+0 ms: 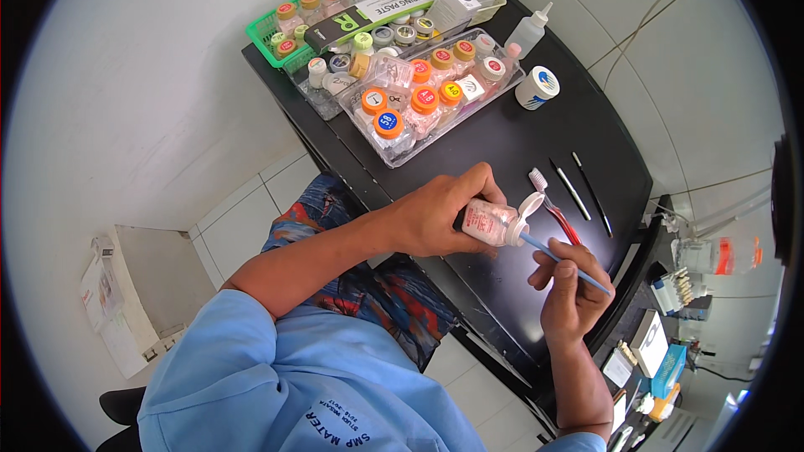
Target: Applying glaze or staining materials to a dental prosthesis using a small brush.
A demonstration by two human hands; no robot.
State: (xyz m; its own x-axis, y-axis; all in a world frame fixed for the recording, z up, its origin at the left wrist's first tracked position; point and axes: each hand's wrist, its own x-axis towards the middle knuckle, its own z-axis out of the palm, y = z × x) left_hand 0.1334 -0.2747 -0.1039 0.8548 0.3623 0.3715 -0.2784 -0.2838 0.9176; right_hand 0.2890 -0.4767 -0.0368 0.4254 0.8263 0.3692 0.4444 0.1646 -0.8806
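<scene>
My left hand [444, 213] is closed around a small clear bottle [486, 222] of pinkish powder, tilted on its side over the black table. Its white flip lid [528, 211] stands open, facing right. Between the thumb and fingers of my right hand [574, 289] is a thin blue stick-like tool [565, 264]. The tool's far end reaches the bottle's mouth; whether its tip is inside is hidden. Just beyond my hands lie a red-handled toothbrush [561, 219], a white slim tool [573, 191] and a black slim tool [593, 195].
A clear tray [402, 155] of orange-capped powder bottles stands on the black table [494, 142]. Behind it are a green basket [261, 40] and a long box [368, 15]. A white tub [537, 89] and squeeze bottle [528, 32] stand farther right. Boxes crowd a side bench [636, 305].
</scene>
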